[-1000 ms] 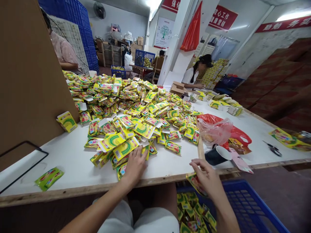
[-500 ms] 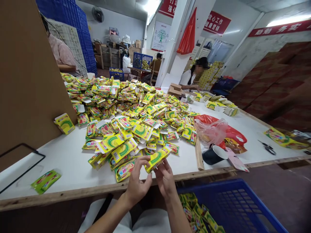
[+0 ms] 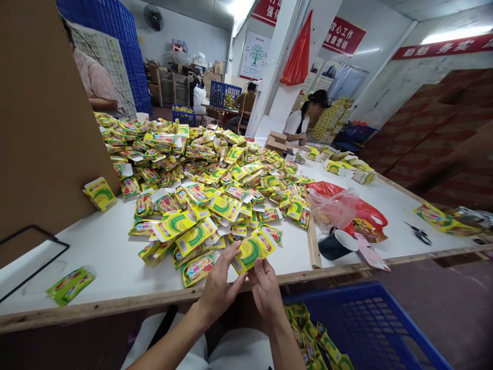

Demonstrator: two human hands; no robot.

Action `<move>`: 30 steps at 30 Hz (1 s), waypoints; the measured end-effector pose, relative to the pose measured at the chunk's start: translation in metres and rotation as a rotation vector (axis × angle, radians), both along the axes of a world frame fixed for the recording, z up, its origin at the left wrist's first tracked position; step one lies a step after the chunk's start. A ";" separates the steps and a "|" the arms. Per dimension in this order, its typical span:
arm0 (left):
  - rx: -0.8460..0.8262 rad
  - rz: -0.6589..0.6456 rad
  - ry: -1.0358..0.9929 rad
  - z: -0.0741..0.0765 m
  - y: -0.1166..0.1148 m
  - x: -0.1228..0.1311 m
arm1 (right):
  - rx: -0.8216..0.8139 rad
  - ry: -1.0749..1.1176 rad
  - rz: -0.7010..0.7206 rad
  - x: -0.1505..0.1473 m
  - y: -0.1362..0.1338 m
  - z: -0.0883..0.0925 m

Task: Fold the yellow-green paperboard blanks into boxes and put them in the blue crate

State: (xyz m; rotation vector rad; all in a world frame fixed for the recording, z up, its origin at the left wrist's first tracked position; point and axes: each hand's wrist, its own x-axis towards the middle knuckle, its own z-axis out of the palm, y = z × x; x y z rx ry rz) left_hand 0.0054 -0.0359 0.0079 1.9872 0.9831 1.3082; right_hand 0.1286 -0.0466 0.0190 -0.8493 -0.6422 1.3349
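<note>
Between both my hands, just above the table's front edge, is a small yellow and green carton (image 3: 252, 250). My left hand (image 3: 221, 280) grips its left side between fingers and thumb. The fingers of my right hand (image 3: 265, 285) are closed on its lower right edge, thumb on the front face. The carton is tilted, with its broad printed face towards me. Right behind it spreads a large heap of similar cartons (image 3: 223, 205), many with white end flaps standing out. One carton (image 3: 198, 268) lies flat close to my left hand.
A blue crate (image 3: 370, 308) with several cartons stands below the table edge at right. On the table are a wooden strip (image 3: 314, 244), dark mug (image 3: 337, 245), pink phone-like item (image 3: 370, 252), red bag (image 3: 365, 205), scissors (image 3: 419, 234) and green packet (image 3: 71, 286). A co-worker (image 3: 302, 121) sits opposite.
The carton in my hands has turned so its broad face shows more towards me. My right thumb has come onto its front. The co-worker opposite has drawn their hands in.
</note>
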 end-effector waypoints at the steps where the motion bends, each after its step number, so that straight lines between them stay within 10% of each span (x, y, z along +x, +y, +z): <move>1: -0.027 -0.013 -0.017 -0.001 0.000 0.000 | 0.001 -0.018 0.010 0.001 0.000 -0.001; 16: -0.502 0.044 -0.247 -0.014 0.030 0.021 | 0.009 -0.660 -0.192 0.026 0.016 -0.034; 30: -0.459 -0.025 -0.193 -0.020 0.027 0.020 | 0.093 -0.726 -0.055 0.034 0.011 -0.030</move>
